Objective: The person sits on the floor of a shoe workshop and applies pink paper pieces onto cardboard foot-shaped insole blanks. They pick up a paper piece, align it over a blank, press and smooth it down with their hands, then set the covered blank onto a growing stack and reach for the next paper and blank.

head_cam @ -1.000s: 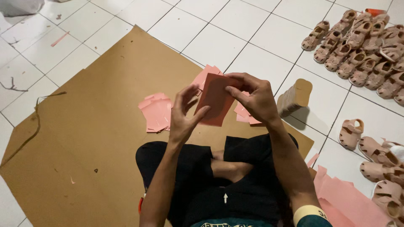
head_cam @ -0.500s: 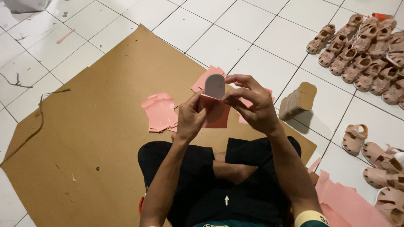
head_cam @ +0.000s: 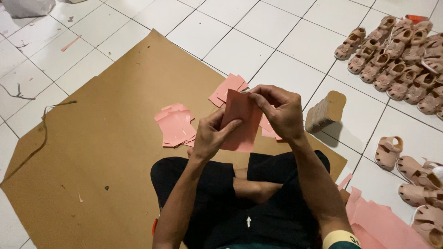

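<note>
over the brown cardboard sheet (head_cam: 92, 152), both hands work one pink sheet (head_cam: 240, 122).
left to right: pile of pink cut pieces (head_cam: 175, 127) on the cardboard; left hand (head_cam: 210, 136) pinches the sheet's lower left edge, thumb behind and fingers in front, likely to steady it; right hand (head_cam: 279, 113) nips the top edge with curled fingertips. sheet is held above the lap, long axis near vertical, top tipped slightly left. stack of soles (head_cam: 325, 110), then sandals (head_cam: 397, 50) on the tiles.

A pink paper sheet (head_cam: 240, 121) is held above a brown cardboard mat (head_cam: 101, 152); tan child sandals (head_cam: 397, 60) are massed right.
</note>
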